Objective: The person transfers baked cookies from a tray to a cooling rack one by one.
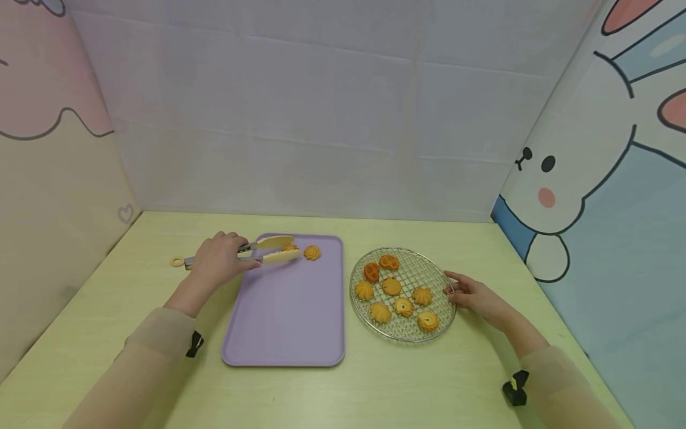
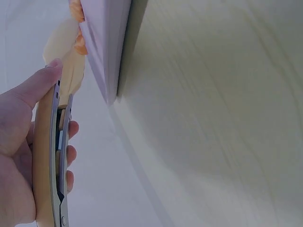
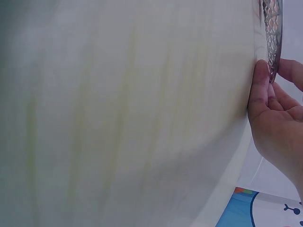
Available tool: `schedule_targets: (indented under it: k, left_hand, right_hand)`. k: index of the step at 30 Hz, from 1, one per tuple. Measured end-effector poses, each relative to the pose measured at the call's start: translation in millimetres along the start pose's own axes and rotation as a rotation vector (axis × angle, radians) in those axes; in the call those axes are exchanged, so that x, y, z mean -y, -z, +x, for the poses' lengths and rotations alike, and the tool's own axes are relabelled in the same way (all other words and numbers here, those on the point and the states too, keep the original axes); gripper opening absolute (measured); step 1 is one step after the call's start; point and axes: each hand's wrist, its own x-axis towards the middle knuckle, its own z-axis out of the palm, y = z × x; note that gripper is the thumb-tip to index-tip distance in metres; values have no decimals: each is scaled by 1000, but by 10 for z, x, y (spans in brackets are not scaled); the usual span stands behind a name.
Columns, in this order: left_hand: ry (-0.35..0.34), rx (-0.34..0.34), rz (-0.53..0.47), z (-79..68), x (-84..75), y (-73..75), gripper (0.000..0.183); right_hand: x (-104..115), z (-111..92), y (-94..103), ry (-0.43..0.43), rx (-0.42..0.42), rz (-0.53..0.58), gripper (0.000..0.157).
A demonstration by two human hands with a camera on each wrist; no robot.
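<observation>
My left hand (image 1: 218, 259) grips a pair of tongs (image 2: 46, 156) with cream-coloured tips and a ring at the handle end. The tips lie over the far left of a purple tray (image 1: 289, 322), one on either side of a cookie (image 1: 290, 247) that they partly hide; whether they pinch it I cannot tell. Just right of it on the tray sits a swirled cookie (image 1: 312, 252). My right hand (image 1: 479, 301) holds the right rim of a round wire rack (image 1: 409, 339), thumb on one side and fingers on the other. Several cookies (image 1: 403, 307) and two pretzel-shaped ones (image 1: 389, 262) lie on the rack.
Tray and rack stand side by side on a pale yellow-green table (image 1: 300, 396), with a narrow gap between them. A white wall (image 1: 321, 119) rises behind. Printed panels border both sides, the right one with a rabbit (image 1: 573, 173).
</observation>
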Motion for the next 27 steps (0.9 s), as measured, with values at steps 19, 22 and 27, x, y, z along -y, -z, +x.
schedule_targets:
  k: [19, 22, 27]
  left_hand:
    - [1, -98, -12, -43, -242, 203, 65]
    - [-3, -124, -19, -48, -282, 235, 64]
    - [-19, -170, -33, -55, -340, 276, 62]
  right_hand:
    - [-20, 9, 3, 6, 7, 9, 65]
    - [-18, 7, 5, 7, 9, 0, 66]
    - [-17, 9, 9, 5, 9, -19, 66]
